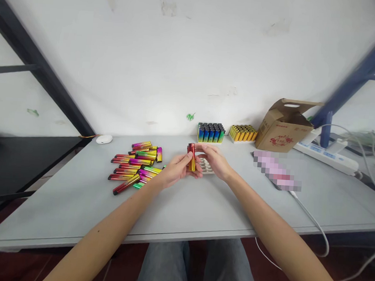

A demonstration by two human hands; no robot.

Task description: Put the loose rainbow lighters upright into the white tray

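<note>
My left hand is closed around a shiny red-and-gold lighter, held upright over the middle of the table; a second one may be pressed against it. My right hand reaches in from the other side, its bent fingers at the lighter's upper end. Beneath the right hand lies a pale tray with round holes, partly covered by both hands. To the left of my left hand, a loose pile of metallic lighters in red, gold, purple and green lies on its side.
Upright blue-green lighters and yellow lighters stand in blocks by the wall. An open cardboard box, a power strip and a blurred phone with a white cable occupy the right. A white case sits at far left.
</note>
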